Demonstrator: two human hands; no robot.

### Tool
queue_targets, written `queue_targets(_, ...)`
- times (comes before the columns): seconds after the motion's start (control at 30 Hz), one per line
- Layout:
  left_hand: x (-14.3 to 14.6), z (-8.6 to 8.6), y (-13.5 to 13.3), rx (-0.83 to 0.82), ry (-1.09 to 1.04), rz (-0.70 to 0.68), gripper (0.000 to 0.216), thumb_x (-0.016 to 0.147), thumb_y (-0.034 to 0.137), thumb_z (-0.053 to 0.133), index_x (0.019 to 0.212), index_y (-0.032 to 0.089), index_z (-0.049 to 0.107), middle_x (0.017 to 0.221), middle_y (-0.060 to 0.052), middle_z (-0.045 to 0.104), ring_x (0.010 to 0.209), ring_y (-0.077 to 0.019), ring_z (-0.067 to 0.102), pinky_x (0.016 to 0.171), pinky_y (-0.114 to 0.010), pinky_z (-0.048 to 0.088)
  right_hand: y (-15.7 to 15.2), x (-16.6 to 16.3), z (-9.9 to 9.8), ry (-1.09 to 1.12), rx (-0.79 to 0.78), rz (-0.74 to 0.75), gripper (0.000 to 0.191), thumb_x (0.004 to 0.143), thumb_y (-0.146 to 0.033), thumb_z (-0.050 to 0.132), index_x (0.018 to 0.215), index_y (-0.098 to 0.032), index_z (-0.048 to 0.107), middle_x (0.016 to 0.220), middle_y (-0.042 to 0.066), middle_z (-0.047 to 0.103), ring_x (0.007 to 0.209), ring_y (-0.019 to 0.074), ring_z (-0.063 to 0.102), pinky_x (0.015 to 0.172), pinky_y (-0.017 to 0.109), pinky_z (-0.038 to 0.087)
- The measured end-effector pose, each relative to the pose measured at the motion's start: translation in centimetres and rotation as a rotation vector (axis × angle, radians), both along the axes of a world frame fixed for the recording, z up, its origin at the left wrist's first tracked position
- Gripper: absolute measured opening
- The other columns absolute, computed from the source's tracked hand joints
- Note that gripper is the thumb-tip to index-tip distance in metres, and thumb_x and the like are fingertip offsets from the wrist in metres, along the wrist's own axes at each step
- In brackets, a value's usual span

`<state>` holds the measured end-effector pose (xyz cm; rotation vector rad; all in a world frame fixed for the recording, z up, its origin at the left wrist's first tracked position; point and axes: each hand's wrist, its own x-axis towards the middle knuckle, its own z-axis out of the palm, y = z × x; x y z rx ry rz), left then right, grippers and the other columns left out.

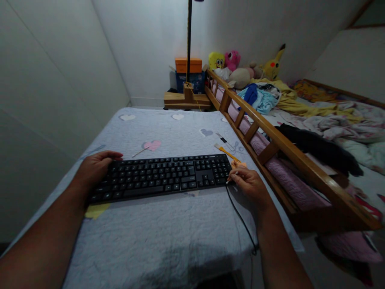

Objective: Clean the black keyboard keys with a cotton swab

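A black keyboard [162,176] lies across the quilted sheet, its keys facing up. At its left end, my left hand [96,168] grips the edge, with the fingers behind and the thumb near the keys. Over the number pad's right corner, my right hand [246,182] is closed in a pinch on a thin cotton swab [227,182], whose white tip points down. Another cotton swab [140,151] lies behind the keyboard. Near my right hand are an orange cloth [238,163], a small yellow-handled brush [228,153] and a wire keycap puller [224,140].
A wooden bed rail [264,132] runs along the right side. Beyond it are bedding, clothes and plush toys [233,60]. A black cable [240,218] trails down at the front right. Boxes [189,65] and a post on a wooden base [188,100] stand at the back.
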<state>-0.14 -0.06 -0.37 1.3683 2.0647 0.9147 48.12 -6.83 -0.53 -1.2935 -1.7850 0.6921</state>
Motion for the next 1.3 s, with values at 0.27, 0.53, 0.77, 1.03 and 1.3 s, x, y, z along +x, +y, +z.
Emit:
queue_targets(0.27, -0.2, -0.2, 0.1, 0.009, 0.034, -0.009, 0.036, 0.061, 0.032, 0.051, 0.086, 0.02, 0.074, 0.097, -0.007, 0.079, 0.101, -0.0309, 0.07, 0.101, -0.046, 0.05, 0.1, -0.1, -0.2, 0.011, 0.009, -0.019, 0.019, 0.089, -0.028, 0.061, 0.074, -0.024, 0.073, 0.081, 0.004, 0.072, 0.094, 0.0252, 0.067, 0.108, 0.047, 0.041)
queue_targets(0.53, -0.5, -0.6, 0.2, 0.006, 0.031, -0.012, 0.039, 0.062, 0.033, 0.051, 0.09, 0.019, 0.074, 0.099, -0.007, 0.079, 0.104, -0.0322, 0.069, 0.103, -0.047, 0.049, 0.5, -0.4, -0.4, 0.007, 0.066, -0.066, 0.019, 0.088, -0.028, 0.061, 0.076, -0.025, 0.075, 0.08, 0.004, 0.073, 0.093, 0.0257, 0.068, 0.107, 0.048, 0.042)
queue_targets(0.77, -0.8, -1.0, 0.5, 0.003, 0.032, -0.004, 0.039, 0.061, 0.032, 0.051, 0.09, 0.02, 0.075, 0.097, -0.005, 0.079, 0.1, -0.0301, 0.07, 0.102, -0.044, 0.05, 0.8, -0.7, -0.5, -0.009, 0.109, -0.078, 0.02, 0.09, -0.027, 0.06, 0.076, -0.025, 0.075, 0.08, 0.004, 0.074, 0.087, 0.0236, 0.069, 0.11, 0.047, 0.041)
queue_targets(1.03, -0.1, -0.3, 0.1, -0.019, 0.026, 0.021, 0.04, 0.06, 0.033, 0.051, 0.089, 0.02, 0.075, 0.097, -0.005, 0.079, 0.099, -0.0299, 0.07, 0.1, -0.045, 0.052, 1.0, -0.9, -0.7, -0.005, 0.138, -0.099, 0.021, 0.091, -0.028, 0.059, 0.076, -0.025, 0.074, 0.081, 0.003, 0.075, 0.091, 0.0249, 0.068, 0.104, 0.046, 0.044)
queue_targets(1.3, -0.4, -0.6, 0.4, -0.01, 0.047, -0.002, 0.04, 0.062, 0.033, 0.05, 0.09, 0.02, 0.075, 0.1, -0.006, 0.078, 0.105, -0.0315, 0.068, 0.104, -0.046, 0.048, 1.3, -0.9, -1.0, -0.021, 0.156, -0.13, 0.019, 0.091, -0.029, 0.06, 0.079, -0.024, 0.075, 0.083, 0.005, 0.076, 0.092, 0.0256, 0.068, 0.097, 0.044, 0.046)
